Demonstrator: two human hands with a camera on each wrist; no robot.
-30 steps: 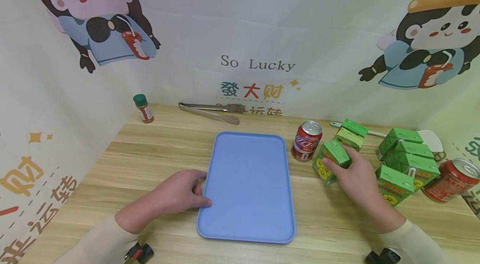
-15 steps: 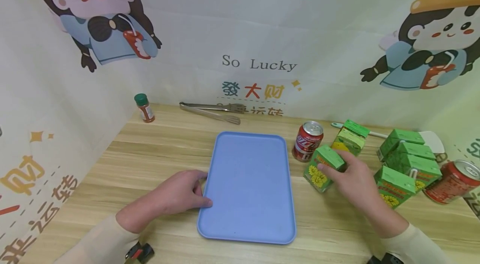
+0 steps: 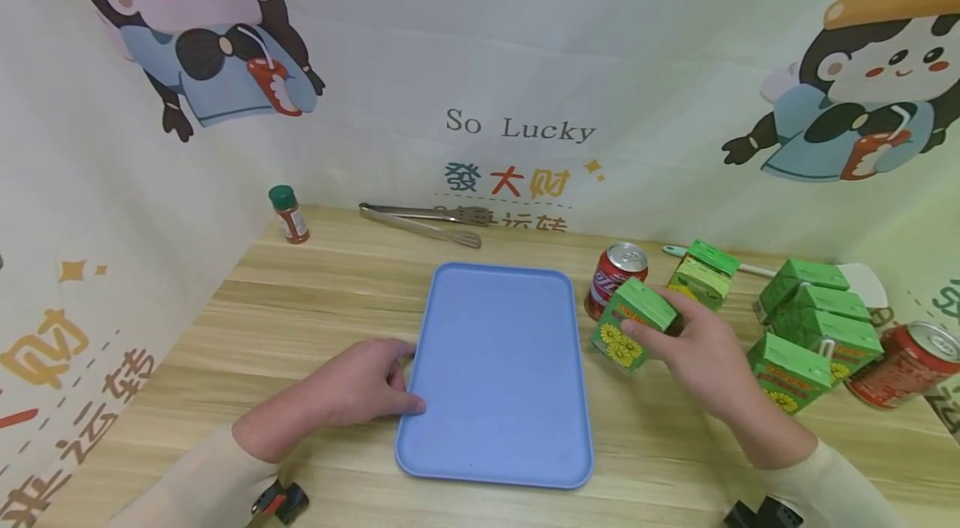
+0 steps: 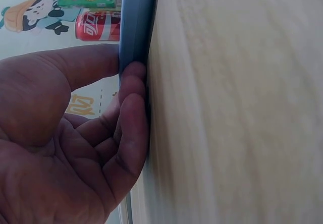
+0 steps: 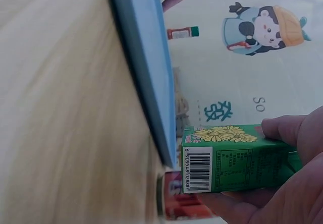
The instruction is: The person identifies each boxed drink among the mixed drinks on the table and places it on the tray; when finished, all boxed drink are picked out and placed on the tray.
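My right hand [image 3: 705, 357] holds a green drink carton [image 3: 628, 326] printed with yellow flowers, thumb on one side and fingers on the other. In the right wrist view the carton [image 5: 232, 158] is off the table, its barcode end facing the camera. The carton is tilted, just right of the blue tray [image 3: 498, 378] and in front of a red soda can [image 3: 604, 278]. My left hand [image 3: 352, 386] grips the tray's left edge. Its thumb rests on the rim, and its curled fingers [image 4: 132, 128] are against the edge from below in the left wrist view.
Several more green cartons [image 3: 791, 366] stand at the right, beside a second red can [image 3: 900, 366]. Another carton [image 3: 701, 274] is behind my right hand, near a white-handled utensil [image 3: 753, 268]. Metal tongs [image 3: 423, 220] and a green-capped spice bottle [image 3: 291, 216] lie toward the back wall.
My right hand has carried the carton left and slightly up, toward the tray, and it now partly covers the red can. The left hand and tray stay put.
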